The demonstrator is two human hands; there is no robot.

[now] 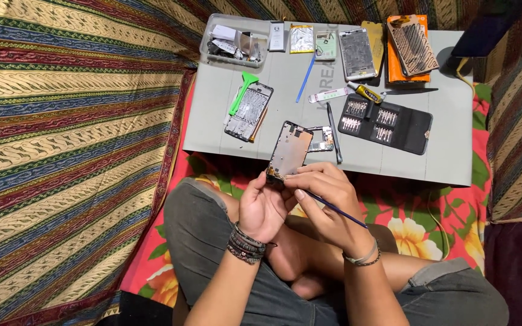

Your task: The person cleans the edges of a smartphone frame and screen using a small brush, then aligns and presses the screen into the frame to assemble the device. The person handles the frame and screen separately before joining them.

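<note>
My left hand [263, 205] grips the lower end of an opened phone frame [289, 150], which tilts up over the front edge of a grey work mat [454, 145]. My right hand [326, 196] pinches a thin blue-handled tool [341, 212] and holds its tip at the frame's bottom end, right beside my left thumb. Both wrists wear bracelets. I sit cross-legged, with my knees under my hands.
On the mat lie another phone frame [249, 111] with a green pry tool [243, 90], a small circuit board [320, 138], a black screwdriver-bit case [385, 122], a clear parts box [235, 41], a glue tube [367, 92], phone panels [356, 53] and an orange box [407, 51]. Striped cloth lies to the left.
</note>
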